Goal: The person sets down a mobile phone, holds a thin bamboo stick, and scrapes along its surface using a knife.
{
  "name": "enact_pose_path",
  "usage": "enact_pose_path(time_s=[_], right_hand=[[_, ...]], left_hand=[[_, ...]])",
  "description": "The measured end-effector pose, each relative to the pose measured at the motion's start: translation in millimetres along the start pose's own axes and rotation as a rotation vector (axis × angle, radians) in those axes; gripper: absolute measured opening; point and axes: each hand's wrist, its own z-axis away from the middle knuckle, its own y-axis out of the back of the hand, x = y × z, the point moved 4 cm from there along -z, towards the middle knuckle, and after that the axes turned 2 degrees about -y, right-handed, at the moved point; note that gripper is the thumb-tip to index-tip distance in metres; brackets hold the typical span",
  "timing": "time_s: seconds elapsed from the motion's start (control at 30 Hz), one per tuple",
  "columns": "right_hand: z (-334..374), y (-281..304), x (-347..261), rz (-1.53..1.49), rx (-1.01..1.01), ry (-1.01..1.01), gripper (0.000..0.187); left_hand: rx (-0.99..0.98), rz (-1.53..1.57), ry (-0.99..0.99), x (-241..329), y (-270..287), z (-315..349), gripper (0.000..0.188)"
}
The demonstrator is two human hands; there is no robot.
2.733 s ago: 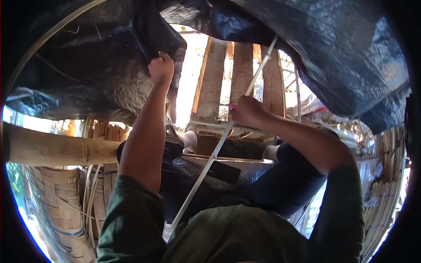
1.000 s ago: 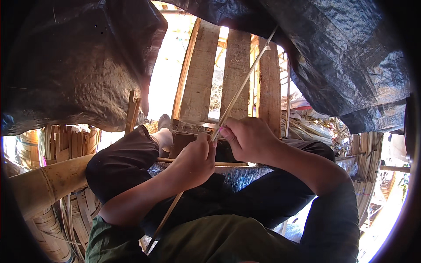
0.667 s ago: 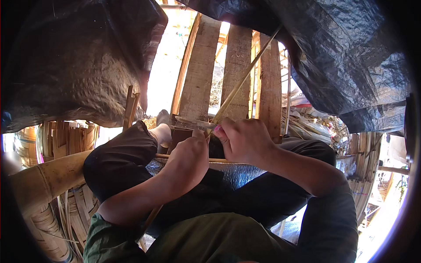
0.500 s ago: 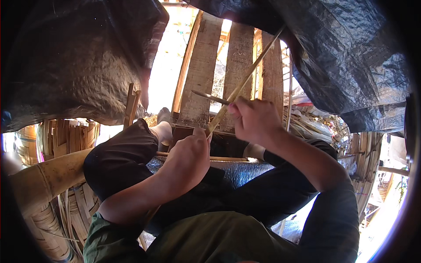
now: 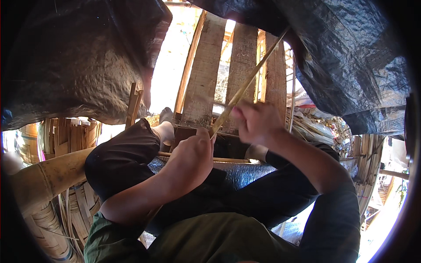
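Observation:
My left hand [image 5: 196, 149] is closed around the near part of a long, pale bamboo strip [image 5: 240, 91]. The strip slants up and away to the right, its far end reaching the dark plastic sheet. Closed on the handle of a knife, my right hand [image 5: 258, 122] is just right of the strip. The knife's blade [image 5: 214, 102] points left across the strip and is smeared by motion, so whether it touches the strip I cannot tell. The handle is mostly hidden in my fingers.
Wooden planks [image 5: 199, 70] with bright gaps lie ahead. Dark plastic sheets [image 5: 351, 61] hang at both sides. A thick bamboo pole [image 5: 57, 173] and woven bamboo [image 5: 48, 228] are at the left. Loose strips [image 5: 313, 127] pile up at the right, and my bent legs flank my hands.
The knife blade is sharp in the earlier frame and blurred now. My right hand has shifted slightly toward me, while my left hand keeps its hold on the bamboo strip.

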Motion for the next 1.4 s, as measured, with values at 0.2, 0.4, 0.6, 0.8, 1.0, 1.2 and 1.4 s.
enact_pose_path(time_s=[0.2, 0.4, 0.6, 0.8, 1.0, 1.2, 1.4], right_hand=[[8, -5, -13, -0.031, 0.009, 0.022, 0.024], [-6, 7, 14, 0.089, 0.209, -0.041, 0.024], [-11, 8, 33, 0.07, 0.135, -0.089, 0.031], [3, 3, 2, -0.046, 0.066, 0.05, 0.039], [-5, 10, 13, 0.02, -0.065, -0.169, 0.041], [-17, 14, 45, 0.012, 0.014, -0.236, 0.037], [-11, 5, 32, -0.031, -0.04, -0.048, 0.042]], left_hand=[[0.058, 0.026, -0.051, -2, 3, 1, 0.015], [0.066, 0.063, -0.1, 3, 11, 1, 0.016], [0.022, 0.146, -0.056, 3, 10, -2, 0.017], [-0.031, 0.187, -0.031, -1, 4, -4, 0.02], [-0.053, 0.305, -0.019, -5, 4, -7, 0.03], [-0.255, 0.63, 0.18, 2, 5, -11, 0.031], [-0.22, 0.581, 0.089, -5, -6, -8, 0.034]])
